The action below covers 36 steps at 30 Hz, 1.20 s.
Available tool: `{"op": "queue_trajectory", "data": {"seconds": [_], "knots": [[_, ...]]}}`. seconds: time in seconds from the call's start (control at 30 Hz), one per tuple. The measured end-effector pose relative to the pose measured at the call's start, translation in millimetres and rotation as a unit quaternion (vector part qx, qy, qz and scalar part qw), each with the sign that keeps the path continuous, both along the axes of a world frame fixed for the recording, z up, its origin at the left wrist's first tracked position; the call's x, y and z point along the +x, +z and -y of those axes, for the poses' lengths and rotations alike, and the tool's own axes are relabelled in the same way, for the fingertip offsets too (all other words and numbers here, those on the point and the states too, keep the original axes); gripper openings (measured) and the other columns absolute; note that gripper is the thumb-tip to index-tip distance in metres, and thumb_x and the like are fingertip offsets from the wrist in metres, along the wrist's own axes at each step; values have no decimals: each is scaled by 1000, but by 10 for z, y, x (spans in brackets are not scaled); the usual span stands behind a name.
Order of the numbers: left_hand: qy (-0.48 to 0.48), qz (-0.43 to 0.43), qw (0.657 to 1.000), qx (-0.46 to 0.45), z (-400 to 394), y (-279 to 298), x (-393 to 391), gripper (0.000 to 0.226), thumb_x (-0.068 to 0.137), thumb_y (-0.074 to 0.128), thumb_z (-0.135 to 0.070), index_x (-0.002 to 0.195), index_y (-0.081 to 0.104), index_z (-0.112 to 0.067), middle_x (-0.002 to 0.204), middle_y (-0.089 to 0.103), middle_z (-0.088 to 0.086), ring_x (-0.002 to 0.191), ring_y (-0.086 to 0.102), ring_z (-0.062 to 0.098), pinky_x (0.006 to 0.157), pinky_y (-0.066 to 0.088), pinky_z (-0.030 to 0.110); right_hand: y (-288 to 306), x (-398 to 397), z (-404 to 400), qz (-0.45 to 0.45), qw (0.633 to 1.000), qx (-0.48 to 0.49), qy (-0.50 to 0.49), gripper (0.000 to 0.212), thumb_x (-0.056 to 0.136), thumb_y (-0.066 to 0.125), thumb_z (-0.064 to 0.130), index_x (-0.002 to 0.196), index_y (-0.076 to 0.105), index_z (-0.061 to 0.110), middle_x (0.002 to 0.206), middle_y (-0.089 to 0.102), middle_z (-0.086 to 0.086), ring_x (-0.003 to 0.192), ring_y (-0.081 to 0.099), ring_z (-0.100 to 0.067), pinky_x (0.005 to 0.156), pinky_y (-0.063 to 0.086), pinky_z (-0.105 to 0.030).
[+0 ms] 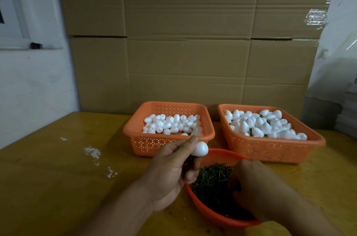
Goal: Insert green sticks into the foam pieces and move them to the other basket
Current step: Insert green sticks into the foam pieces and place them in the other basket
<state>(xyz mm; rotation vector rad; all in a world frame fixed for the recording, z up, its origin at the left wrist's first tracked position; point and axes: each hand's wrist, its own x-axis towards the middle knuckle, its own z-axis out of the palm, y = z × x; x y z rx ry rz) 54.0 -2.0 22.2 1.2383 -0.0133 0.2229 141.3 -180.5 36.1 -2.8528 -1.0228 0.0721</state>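
Pinching one white foam piece (201, 149) in the left hand (172, 170), above the near round bowl (204, 206) of green sticks (212, 179). Reaching into those with the right hand (253, 187), fingers curled under, grip impossible to tell. Still emptying the left basket (135, 129); filling the right basket (313, 137), green barely showing between pieces.

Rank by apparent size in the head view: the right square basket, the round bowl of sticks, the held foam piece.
1. Orange square plastic basket on the right.
2. Orange round plastic bowl of green sticks, nearer and partly hidden, so unsure.
3. White foam piece.
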Motion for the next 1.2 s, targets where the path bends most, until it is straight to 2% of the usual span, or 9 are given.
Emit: {"op": "queue_trajectory", "data": {"seconds": [0.13,0.27,0.37,0.5,0.57,0.67,0.77,1.03,1.2], "knots": [[-2,-6,1000,-8,-12,-2,8,54,84,65,-38,111,61,9,66,52,5,49,42,10,48,34,21,4,15,38,-20,999,35,2,17,82,64,16,91,74,26,87,69,10,78,67,-6,73,59,-26],[-7,-3,1000,-7,-16,0,3,45,86,64,-38,104,65,2,65,51,4,48,41,10,48,33,21,33,45,113,5,997,82,6,13,85,66,21,90,75,28,85,72,8,79,68,-6,75,58,-25],[-5,-8,1000,-11,-11,-9,6,44,85,65,-41,101,66,0,63,50,4,47,40,9,47,32,20,60,68,157,33,983,181,17,7,88,71,33,82,74,31,77,72,9,73,66,-3,71,57,-26],[-3,-10,1000,-12,-6,-4,9,43,85,64,-48,91,65,-5,59,49,4,44,38,10,47,30,22,78,8,145,-22,918,394,45,21,83,65,51,74,69,32,60,66,2,44,53,-5,42,40,-19],[0,-14,1000,-11,-7,4,6,44,87,61,-51,85,66,-7,59,49,4,44,37,10,48,28,24,88,-58,101,-54,865,492,74,28,75,63,57,76,69,30,59,64,-8,44,50,-12,42,39,-23],[12,-23,1000,-15,-2,1,7,49,85,60,-54,81,67,-6,56,48,5,43,37,11,48,28,25,76,-168,7,-84,807,575,108,26,74,67,48,73,71,22,60,65,-8,49,54,-6,47,43,-16],[21,-24,999,-17,20,6,0,50,82,60,-56,77,67,-6,55,47,6,42,39,11,46,28,25,31,-238,-68,-98,778,606,131,21,73,71,41,74,73,20,65,69,-8,53,61,-9,50,49,-18],[31,-20,999,-1,81,44,-21,52,82,59,-54,82,61,-2,53,52,2,41,41,8,44,26,24,-71,-273,-139,-71,760,630,144,9,77,76,34,78,75,25,68,73,-5,58,67,-11,54,54,-21],[25,-9,1000,11,96,40,-45,48,86,56,-53,77,62,-6,53,54,1,41,40,8,42,26,22,-94,-297,-161,-16,766,629,135,20,76,73,49,79,75,29,67,72,-2,56,67,-20,51,55,-37]]}}
